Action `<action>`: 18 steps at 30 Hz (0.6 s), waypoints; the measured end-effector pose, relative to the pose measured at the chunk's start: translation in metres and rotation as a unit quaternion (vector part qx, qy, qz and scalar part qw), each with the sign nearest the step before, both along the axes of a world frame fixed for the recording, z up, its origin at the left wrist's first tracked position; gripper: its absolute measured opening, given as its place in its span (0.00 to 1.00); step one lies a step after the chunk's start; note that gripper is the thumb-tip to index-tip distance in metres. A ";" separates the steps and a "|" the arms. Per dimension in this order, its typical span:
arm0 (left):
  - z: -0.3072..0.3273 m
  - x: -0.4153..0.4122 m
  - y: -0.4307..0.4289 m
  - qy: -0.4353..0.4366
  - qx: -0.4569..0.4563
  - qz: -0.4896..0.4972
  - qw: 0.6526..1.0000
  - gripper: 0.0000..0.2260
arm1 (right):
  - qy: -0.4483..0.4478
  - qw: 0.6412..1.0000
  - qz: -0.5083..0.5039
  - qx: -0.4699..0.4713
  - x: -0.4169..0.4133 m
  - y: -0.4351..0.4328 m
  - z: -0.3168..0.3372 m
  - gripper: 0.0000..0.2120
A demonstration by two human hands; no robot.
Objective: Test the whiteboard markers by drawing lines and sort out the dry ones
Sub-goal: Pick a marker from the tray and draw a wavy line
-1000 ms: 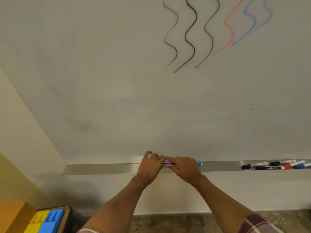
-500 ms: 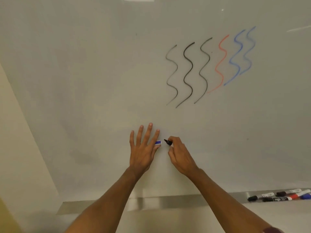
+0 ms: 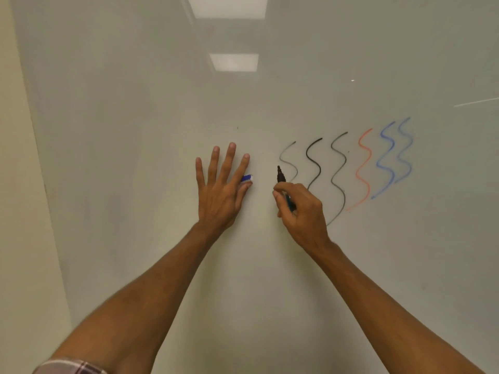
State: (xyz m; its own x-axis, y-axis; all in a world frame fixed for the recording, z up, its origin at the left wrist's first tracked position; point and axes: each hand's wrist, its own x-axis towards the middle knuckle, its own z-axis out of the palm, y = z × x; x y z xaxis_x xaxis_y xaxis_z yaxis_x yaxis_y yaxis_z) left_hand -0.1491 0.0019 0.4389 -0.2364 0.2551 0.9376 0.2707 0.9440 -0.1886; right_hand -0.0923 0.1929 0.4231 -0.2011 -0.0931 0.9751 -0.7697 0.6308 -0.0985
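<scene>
The hands have been raised higher on the whiteboard (image 3: 135, 130). The uncapped marker (image 3: 281, 176) is gripped by the right hand (image 3: 302, 211), at 9 o'clock of the drawn lines (image 3: 307, 153); its cap (image 3: 246, 178) is pinched by the flat left hand (image 3: 218, 195). A test stroke is judged imminent.

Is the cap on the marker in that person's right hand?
No, the marker in the right hand shows its bare dark tip, while the left hand pinches a blue cap between thumb and forefinger.
</scene>
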 end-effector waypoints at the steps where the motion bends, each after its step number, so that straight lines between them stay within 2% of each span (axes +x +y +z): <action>1: 0.007 -0.002 -0.003 0.004 0.002 -0.001 1.000 0.27 | 0.013 1.000 -0.003 0.001 -0.002 -0.002 0.006 0.09; 7: 0.022 -0.015 -0.007 0.013 0.009 0.010 1.000 0.26 | 0.045 0.999 0.015 0.010 -0.011 -0.004 0.037 0.18; 13: 0.021 -0.016 -0.006 0.028 0.004 0.004 1.000 0.27 | 0.123 0.991 -0.019 -0.048 -0.018 -0.017 0.049 0.15; 18: 0.021 -0.019 -0.008 0.037 0.004 0.010 0.999 0.27 | 0.067 0.990 -0.041 -0.116 -0.025 -0.025 0.050 0.17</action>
